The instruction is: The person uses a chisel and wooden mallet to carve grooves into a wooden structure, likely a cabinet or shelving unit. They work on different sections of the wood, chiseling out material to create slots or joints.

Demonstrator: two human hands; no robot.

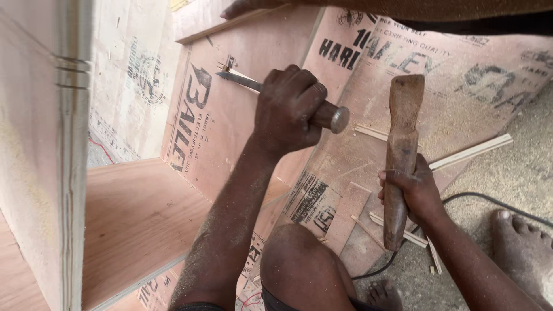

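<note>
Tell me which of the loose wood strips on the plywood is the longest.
The pale strip running up-right from beside the right hand, just right of the mallet. The other offcuts are much shorter slivers.

Daylight falls on a gritty concrete floor (521, 164) dusted with sawdust. Printed plywood sheets (461, 86) lie flat over most of it, with thin wood strips (469, 152) scattered along their right edge. A black cable (489, 200) curves across the bare floor.

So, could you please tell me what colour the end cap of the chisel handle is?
Dull silver-grey metal; the chisel cap shows best in the head view, beside the left hand.
</note>
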